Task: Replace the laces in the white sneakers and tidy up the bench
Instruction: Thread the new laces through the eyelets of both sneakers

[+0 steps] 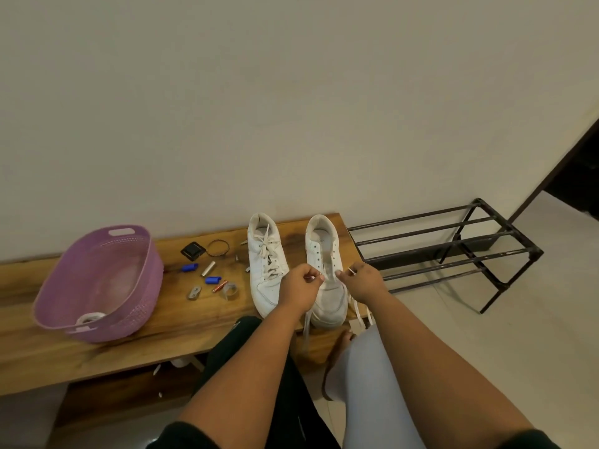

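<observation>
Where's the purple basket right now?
The purple basket sits on the left part of the wooden bench, left of the scattered small items and the two white sneakers.

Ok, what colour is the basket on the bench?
Purple basket, clearest in the head view.

Two sneakers (267, 270), one basket (97, 280), two blue caps (189, 268), two hands (299, 286)
</observation>
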